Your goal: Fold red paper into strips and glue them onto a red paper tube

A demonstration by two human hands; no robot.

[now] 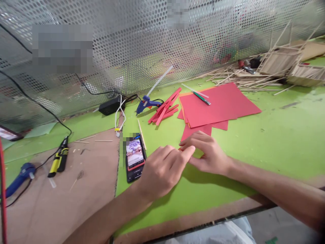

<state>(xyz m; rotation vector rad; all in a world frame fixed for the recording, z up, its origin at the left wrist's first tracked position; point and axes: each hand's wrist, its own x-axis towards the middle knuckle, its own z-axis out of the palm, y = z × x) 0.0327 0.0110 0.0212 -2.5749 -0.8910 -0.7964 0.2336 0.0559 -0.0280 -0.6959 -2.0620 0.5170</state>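
Note:
My left hand (165,169) is closed, its fingers curled and the index finger reaching to the right hand's fingertips. Facing it, my right hand (208,152) is bent in a pinch, thumb and fingers together. A sliver of red paper (180,148) shows between the two hands; the fingers hide most of it. Just beyond them lies a stack of red paper sheets (220,105). A loose pile of folded red paper strips (165,108) rests farther left. Beside my left hand, a phone (134,156) lies with its screen lit.
A green-handled cutter (201,97) lies on the sheets. A blue glue gun (147,104) with a glue stick stands near a black adapter (110,105). Yellow-black pliers (59,159) and another blue glue gun (21,178) lie left. Thin wooden sticks (236,78) line the perforated metal panel (142,44).

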